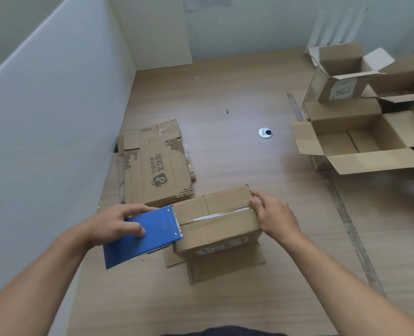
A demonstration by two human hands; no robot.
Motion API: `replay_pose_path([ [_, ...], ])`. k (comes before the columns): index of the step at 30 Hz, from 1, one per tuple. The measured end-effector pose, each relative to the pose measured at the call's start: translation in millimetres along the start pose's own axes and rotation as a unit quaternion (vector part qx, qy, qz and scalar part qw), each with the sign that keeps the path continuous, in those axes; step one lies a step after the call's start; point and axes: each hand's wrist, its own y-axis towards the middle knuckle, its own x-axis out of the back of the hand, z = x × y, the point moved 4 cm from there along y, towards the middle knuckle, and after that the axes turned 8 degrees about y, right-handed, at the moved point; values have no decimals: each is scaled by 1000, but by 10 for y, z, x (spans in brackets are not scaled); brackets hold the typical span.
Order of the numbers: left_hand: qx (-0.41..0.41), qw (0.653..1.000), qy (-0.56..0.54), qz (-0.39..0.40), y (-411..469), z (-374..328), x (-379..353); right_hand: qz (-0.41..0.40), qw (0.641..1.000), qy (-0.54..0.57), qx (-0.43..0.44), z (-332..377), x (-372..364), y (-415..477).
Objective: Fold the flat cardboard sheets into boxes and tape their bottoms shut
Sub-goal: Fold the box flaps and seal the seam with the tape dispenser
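Box [215,229] upside down on table [225,93], in front of person; clear tape strip [215,215] along bottom seam. Left hand [114,226] grips blue tape dispenser [150,236] at box's left edge. Right hand [276,217] clamps right edge, thumb on tape end.

Advice: keep strip taut, carry down left side, tilt blade to cut, rub flat.

Wooden table. Flat cardboard sheets [152,163] just beyond box. Open boxes [353,139] far right. White partition [43,117] left.

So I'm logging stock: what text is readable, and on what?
"抖音商城 全球购" on the flat cardboard sheet.
"7786", handwritten, upside down, on the white label of an open box.
The sticker on the taped box: too blurred to read.
The small print on that sheet: too small.
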Motion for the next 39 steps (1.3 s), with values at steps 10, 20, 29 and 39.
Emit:
replay_pose_path([
  [10,-27,999,9,-43,-119,79,-52,-6,951,-95,293,214,-20,-66],
  [20,6,1000,-24,7,10,96,22,6,970,-75,231,298,4,-86],
  [29,8,1000,-13,15,71,168,15,21,989,-79,125,483,-23,-87],
  [39,11,999,-7,34,120,159,37,-97,928,-188,308,884,-347,-373],
])
